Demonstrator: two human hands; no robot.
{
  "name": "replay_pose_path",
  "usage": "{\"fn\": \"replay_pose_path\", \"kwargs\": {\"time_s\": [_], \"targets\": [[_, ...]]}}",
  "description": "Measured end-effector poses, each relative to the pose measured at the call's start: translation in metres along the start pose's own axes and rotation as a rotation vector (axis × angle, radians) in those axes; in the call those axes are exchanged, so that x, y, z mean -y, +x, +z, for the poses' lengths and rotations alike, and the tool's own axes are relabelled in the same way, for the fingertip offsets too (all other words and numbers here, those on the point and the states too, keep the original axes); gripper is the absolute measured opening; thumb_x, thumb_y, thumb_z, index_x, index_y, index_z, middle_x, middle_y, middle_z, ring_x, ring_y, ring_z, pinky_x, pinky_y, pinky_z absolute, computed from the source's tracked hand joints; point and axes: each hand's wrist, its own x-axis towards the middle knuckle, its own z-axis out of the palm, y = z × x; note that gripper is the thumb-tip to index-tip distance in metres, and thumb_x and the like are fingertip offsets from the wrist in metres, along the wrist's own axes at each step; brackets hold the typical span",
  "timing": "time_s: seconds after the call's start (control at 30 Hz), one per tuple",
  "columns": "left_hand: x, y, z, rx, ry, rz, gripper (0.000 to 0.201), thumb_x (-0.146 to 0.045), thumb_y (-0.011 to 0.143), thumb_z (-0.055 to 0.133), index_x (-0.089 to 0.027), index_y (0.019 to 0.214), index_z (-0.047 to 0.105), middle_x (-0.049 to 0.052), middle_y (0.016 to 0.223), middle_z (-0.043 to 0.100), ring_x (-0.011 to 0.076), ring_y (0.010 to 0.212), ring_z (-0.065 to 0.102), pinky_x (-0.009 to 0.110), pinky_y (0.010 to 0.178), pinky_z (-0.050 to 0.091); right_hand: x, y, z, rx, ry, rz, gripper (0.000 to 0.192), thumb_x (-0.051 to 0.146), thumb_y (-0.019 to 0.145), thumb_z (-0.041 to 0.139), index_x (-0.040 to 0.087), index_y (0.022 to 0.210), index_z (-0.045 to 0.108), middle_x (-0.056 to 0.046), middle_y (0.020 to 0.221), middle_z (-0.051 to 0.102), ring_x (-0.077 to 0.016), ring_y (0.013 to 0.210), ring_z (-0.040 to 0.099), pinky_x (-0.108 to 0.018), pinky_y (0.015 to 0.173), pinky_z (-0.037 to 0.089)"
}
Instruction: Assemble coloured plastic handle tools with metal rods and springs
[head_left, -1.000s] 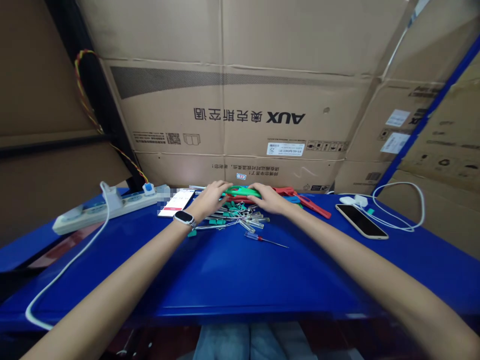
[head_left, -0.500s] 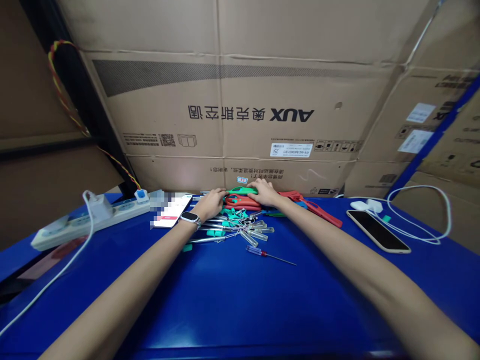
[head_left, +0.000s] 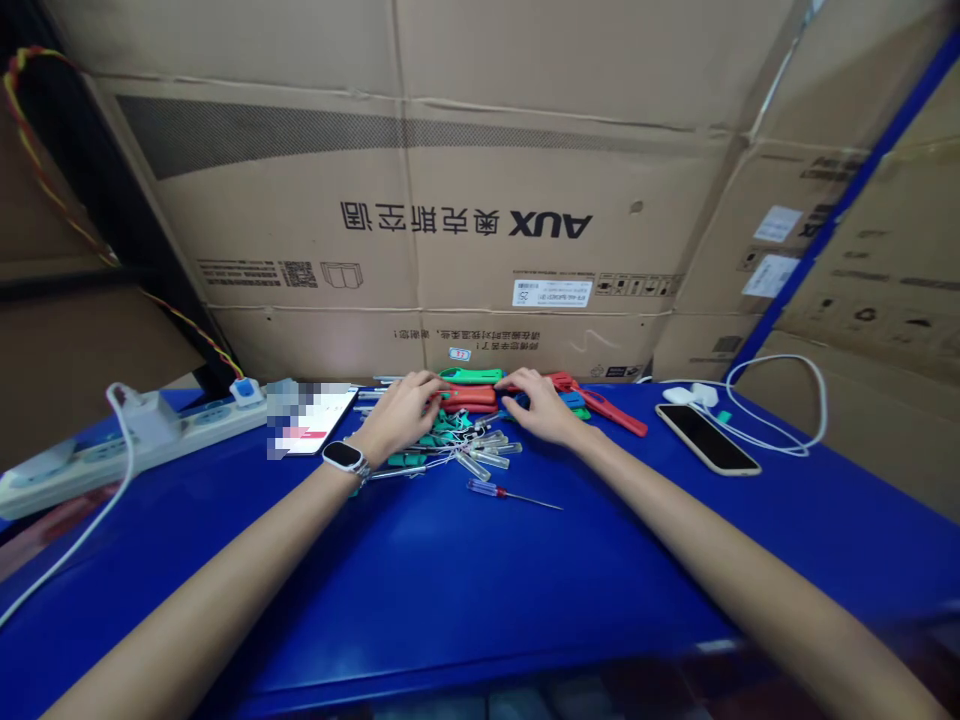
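My left hand (head_left: 405, 410), with a watch on its wrist, rests at the left end of a small stack of plastic-handled tools. Its fingers are bent and spread, touching or very near the stack. At the back of that stack lies a green plastic tool (head_left: 472, 376), with red plastic tools (head_left: 469, 397) in front. On the right side my right hand (head_left: 544, 408) has thumb and fingers apart, close to the red tools' right end. Blue plastic tools (head_left: 574, 400) and a long red tool (head_left: 615, 412) lie just beyond it. Several clear-handled tools (head_left: 491, 455) lie tangled with teal pieces (head_left: 446, 430) in front.
A screwdriver (head_left: 487, 488) lies in front on the blue table (head_left: 420, 590). A phone (head_left: 709, 440) and white cable (head_left: 817, 400) are on the right. A lit screen (head_left: 319, 415) and power strip (head_left: 217, 430) stand left. Cardboard (head_left: 465, 150) walls the back.
My right hand has drawn off the green tool toward the right, leaving that tool fully in sight on the stack. My left hand has shifted slightly nearer. The view has turned a little right.
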Motion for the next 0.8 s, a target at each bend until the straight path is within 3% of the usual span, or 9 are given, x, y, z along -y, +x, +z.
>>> {"fn": "replay_pose_path", "kwargs": {"time_s": [0.2,0.33,0.57,0.8], "targets": [[-0.048,-0.006,-0.003,0.061,-0.014,0.128,0.023,-0.025,0.096,0.044,-0.019,0.105,0.065,0.01,0.107,0.066,0.0266,0.103,0.06,0.041,0.091,0.048,0.002,-0.039,-0.019,0.055,-0.231,0.104,0.041,0.014,0.082,0.053,0.02,0.122,0.059,-0.011,0.123,0.061,-0.0283,0.118,0.05,-0.048,0.1,0.035],[-0.066,0.012,0.006,0.125,-0.03,0.133,0.023,-0.024,0.094,0.051,-0.019,0.111,0.066,0.01,0.113,0.066,0.0281,0.109,0.06,0.04,0.093,0.048,-0.012,-0.043,-0.029,0.097,-0.307,0.155,0.044,0.018,0.082,0.055,0.019,0.125,0.058,-0.013,0.124,0.061,-0.0302,0.12,0.047,-0.05,0.1,0.034],[-0.086,0.063,0.034,0.254,0.088,0.145,0.031,-0.013,0.083,0.065,-0.012,0.114,0.067,0.017,0.108,0.068,0.0345,0.103,0.065,0.04,0.086,0.051,-0.032,-0.039,-0.029,0.134,-0.323,0.208,0.047,0.024,0.081,0.059,0.019,0.128,0.057,-0.014,0.13,0.059,-0.032,0.123,0.045,-0.051,0.1,0.033],[-0.085,0.07,0.038,0.266,0.086,0.138,0.024,-0.014,0.088,0.059,-0.015,0.109,0.071,0.014,0.101,0.071,0.03,0.094,0.069,0.035,0.08,0.052,-0.05,-0.04,-0.021,0.062,-0.223,0.174,0.036,0.02,0.084,0.059,0.021,0.12,0.061,-0.011,0.125,0.064,-0.0304,0.118,0.051,-0.049,0.096,0.034]]}}
